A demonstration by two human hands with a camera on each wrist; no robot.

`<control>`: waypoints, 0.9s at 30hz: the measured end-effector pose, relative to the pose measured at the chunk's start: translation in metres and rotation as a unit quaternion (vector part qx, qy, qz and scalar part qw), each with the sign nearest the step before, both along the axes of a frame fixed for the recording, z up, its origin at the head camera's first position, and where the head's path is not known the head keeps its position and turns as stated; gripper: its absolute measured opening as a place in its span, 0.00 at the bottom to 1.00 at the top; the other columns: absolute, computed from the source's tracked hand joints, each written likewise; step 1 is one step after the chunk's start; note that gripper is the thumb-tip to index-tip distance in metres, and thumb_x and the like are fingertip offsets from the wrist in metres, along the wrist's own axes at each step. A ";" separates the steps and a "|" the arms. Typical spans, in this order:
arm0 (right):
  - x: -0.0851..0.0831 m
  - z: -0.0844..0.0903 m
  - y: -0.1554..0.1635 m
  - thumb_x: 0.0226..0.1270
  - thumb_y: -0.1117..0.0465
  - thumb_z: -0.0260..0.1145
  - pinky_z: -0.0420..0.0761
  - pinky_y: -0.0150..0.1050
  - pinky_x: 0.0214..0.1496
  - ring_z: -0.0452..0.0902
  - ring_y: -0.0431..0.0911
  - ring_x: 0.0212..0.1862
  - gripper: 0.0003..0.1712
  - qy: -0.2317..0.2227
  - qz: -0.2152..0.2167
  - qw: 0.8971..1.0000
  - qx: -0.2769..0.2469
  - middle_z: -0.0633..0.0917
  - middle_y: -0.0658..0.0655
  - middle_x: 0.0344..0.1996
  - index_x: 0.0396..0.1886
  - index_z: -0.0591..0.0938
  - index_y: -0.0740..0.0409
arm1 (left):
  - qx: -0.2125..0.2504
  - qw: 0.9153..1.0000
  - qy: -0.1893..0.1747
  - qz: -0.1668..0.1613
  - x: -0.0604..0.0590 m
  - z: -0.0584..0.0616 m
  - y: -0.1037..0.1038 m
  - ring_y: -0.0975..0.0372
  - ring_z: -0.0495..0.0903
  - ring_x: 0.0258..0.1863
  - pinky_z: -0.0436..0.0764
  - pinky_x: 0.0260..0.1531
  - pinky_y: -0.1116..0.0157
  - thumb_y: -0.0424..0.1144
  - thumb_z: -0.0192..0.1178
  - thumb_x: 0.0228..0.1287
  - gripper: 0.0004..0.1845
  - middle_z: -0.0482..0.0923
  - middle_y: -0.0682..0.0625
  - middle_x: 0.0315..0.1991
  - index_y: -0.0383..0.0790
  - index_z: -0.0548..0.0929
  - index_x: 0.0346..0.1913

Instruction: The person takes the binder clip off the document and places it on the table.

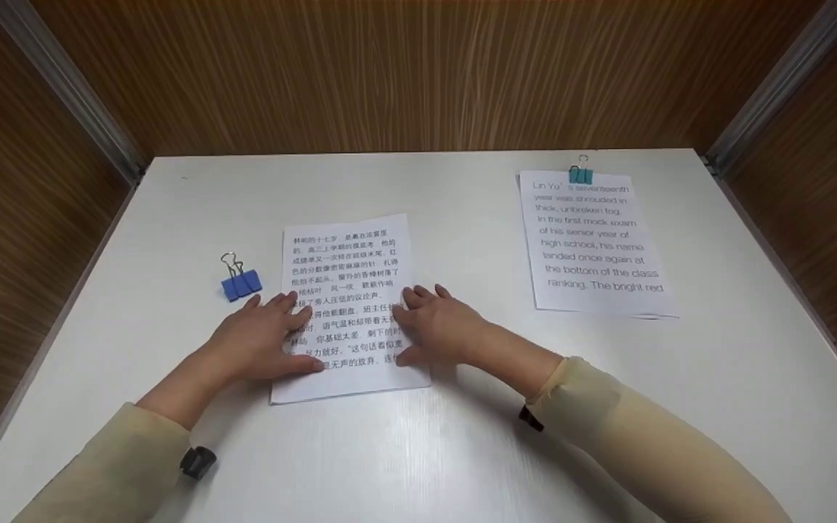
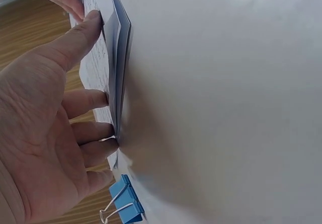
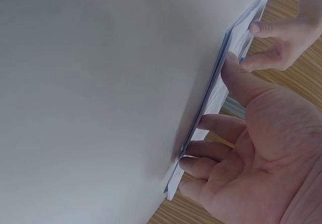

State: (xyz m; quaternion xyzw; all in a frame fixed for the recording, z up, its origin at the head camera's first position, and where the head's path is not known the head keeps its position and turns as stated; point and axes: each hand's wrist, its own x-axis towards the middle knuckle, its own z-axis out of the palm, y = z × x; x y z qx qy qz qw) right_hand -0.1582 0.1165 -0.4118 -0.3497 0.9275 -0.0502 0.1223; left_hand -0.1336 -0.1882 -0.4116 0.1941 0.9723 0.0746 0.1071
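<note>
A stack of paper sheets (image 1: 346,272) printed with Chinese text lies flat on the table between both hands, its top edges slightly uneven. My left hand (image 1: 255,340) touches the stack's left edge with spread fingers, the thumb lying over the top sheet. On the opposite side, my right hand (image 1: 444,327) rests its fingertips against the right edge. The wrist views show several layered sheets, with small gaps along the left edge (image 2: 119,58). A blue binder clip (image 1: 242,285) stands just beyond the left fingers, its wire handles up and nothing in it.
To the right lies a second stack (image 1: 593,250) with English text, held at its top by a teal binder clip (image 1: 581,175). Wood-grain panels (image 1: 418,73) enclose the white table (image 1: 462,457) at the back and sides.
</note>
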 end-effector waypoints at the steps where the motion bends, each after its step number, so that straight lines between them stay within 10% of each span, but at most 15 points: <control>1: 0.000 0.000 0.000 0.70 0.39 0.73 0.56 0.62 0.82 0.57 0.65 0.81 0.49 0.001 0.001 1.000 -0.001 0.64 0.69 0.80 0.80 0.70 0.60 | 0.000 1.000 0.000 0.000 0.000 0.000 0.000 0.36 0.60 0.79 0.54 0.79 0.39 0.70 0.69 0.61 0.52 0.62 0.28 0.78 0.35 0.73 0.77; 16: -0.002 0.001 0.027 0.70 0.42 0.74 0.52 0.61 0.83 0.55 0.65 0.82 0.48 -0.005 -0.010 0.996 -0.086 0.62 0.69 0.80 0.80 0.70 0.63 | -0.013 1.000 -0.008 0.008 -0.002 0.004 0.004 0.37 0.63 0.78 0.51 0.78 0.36 0.69 0.73 0.57 0.52 0.65 0.28 0.76 0.36 0.75 0.76; 27: -0.016 0.011 0.149 0.69 0.46 0.76 0.58 0.66 0.80 0.60 0.69 0.78 0.46 0.044 -0.095 0.987 -0.125 0.65 0.72 0.78 0.79 0.71 0.63 | 0.017 0.998 0.056 0.002 -0.014 0.029 0.056 0.45 0.60 0.81 0.50 0.81 0.41 0.68 0.67 0.66 0.50 0.62 0.36 0.81 0.38 0.69 0.80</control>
